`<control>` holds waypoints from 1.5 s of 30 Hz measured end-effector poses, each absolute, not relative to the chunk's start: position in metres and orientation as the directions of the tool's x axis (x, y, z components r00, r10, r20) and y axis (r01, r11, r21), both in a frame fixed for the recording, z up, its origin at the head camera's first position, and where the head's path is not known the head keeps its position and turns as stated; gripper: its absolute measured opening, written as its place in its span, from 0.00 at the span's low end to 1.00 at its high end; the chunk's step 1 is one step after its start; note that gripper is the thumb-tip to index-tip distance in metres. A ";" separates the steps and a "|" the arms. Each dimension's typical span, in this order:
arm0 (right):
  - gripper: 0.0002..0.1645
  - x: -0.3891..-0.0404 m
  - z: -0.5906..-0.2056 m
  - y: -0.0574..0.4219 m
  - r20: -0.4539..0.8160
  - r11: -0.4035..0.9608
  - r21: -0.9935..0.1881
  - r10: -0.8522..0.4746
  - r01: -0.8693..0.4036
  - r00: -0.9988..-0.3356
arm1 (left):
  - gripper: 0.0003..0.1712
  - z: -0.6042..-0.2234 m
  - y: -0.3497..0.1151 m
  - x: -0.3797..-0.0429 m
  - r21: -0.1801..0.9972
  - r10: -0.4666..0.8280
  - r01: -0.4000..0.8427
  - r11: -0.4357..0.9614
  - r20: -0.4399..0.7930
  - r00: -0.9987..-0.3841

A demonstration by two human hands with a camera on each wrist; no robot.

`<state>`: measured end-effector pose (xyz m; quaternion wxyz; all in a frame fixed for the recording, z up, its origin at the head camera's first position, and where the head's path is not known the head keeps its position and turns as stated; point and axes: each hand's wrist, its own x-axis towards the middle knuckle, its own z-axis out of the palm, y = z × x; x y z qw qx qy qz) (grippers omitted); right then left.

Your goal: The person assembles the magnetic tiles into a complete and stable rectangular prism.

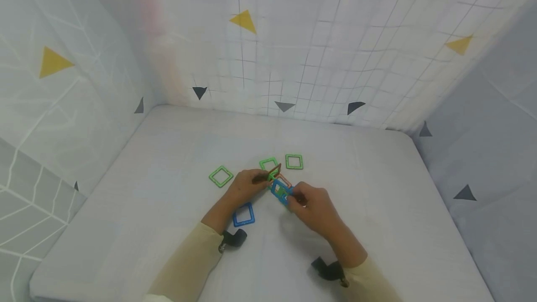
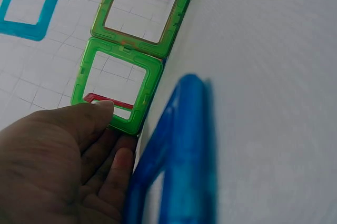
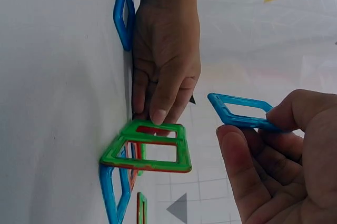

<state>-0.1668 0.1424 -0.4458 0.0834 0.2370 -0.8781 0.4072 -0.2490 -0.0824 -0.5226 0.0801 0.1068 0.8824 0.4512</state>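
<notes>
A blue square magnetic tile frame is pinched between the thumb and fingers of my right hand, raised above the cloth. My left hand grips the end of two joined green tile frames, its thumb on the nearer green tile and its other fingers at the far side. The second green tile extends beyond it. In the right wrist view, another blue tile and reddish tiles meet this small structure. The held blue tile appears apart from the structure there.
A loose blue tile lies beside the left wrist. Green tiles lie to the left and at the far right; another green tile is just behind the structure. Patterned cloth walls bound the white surface.
</notes>
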 end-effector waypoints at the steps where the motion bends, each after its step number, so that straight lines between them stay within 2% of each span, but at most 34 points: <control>1: 0.02 -0.168 -0.446 0.143 0.339 0.557 -0.678 -0.343 -0.480 -0.876 | 0.24 -0.522 -0.082 -0.249 0.814 0.260 0.117 0.569 -0.043 -0.965; 15: 0.05 -0.184 -0.451 0.156 0.339 0.657 -0.643 -0.216 -0.393 -0.916 | 0.25 -0.522 -0.084 -0.248 0.793 0.279 0.170 0.585 0.001 -0.960; 23: 0.04 -0.198 -0.453 0.163 0.238 0.709 -0.658 -0.125 -0.254 -0.963 | 0.24 -0.520 -0.083 -0.247 0.793 0.272 0.157 0.589 -0.011 -0.962; 45: 0.06 -0.227 -0.478 0.163 0.098 0.764 -0.631 -0.092 -0.134 -0.991 | 0.24 -0.520 -0.084 -0.247 0.809 0.264 0.138 0.571 -0.022 -0.964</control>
